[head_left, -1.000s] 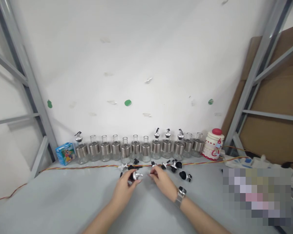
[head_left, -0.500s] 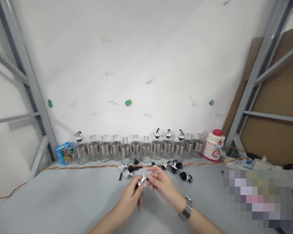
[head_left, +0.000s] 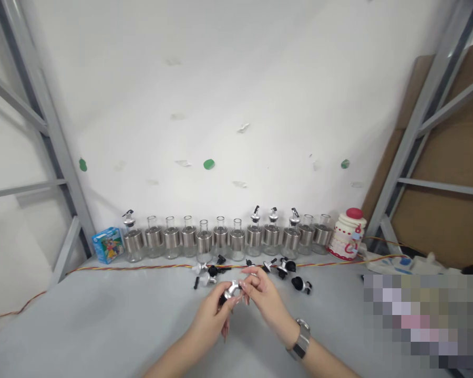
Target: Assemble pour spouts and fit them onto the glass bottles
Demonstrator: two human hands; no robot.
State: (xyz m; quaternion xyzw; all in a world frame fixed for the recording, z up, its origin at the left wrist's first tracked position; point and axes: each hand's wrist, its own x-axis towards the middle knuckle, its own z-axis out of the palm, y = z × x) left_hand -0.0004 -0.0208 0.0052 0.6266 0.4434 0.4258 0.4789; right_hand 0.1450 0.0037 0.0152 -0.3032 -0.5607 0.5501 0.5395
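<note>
My left hand point(head_left: 209, 314) is closed around a silver and black bottle pourer point(head_left: 232, 289), held low over the grey table. Thumb and fingers of my right hand point(head_left: 268, 300) pinch the dark tip of the same pourer; a watch is on that wrist. Part of the pourer is covered by my fingers. Just beyond my hands lie several loose pourers, among them one with a black base point(head_left: 298, 284) and one with a whitish base point(head_left: 205, 280). Behind them stands a row of glass bottles with steel bands point(head_left: 204, 242); several carry pourers, such as the leftmost bottle point(head_left: 133, 240).
A blue picture box point(head_left: 108, 245) stands left of the bottles, and a cream jar with a red lid point(head_left: 347, 236) at the right. A twisted red-yellow wire point(head_left: 142, 269) crosses the table. Grey metal posts point(head_left: 59, 142) flank the white wall; the lower right is pixelated.
My hands stay nearly in place, with more of the silver pourer showing between them. The whole view has shifted slightly; the bottles and loose pourers have not moved on the table.
</note>
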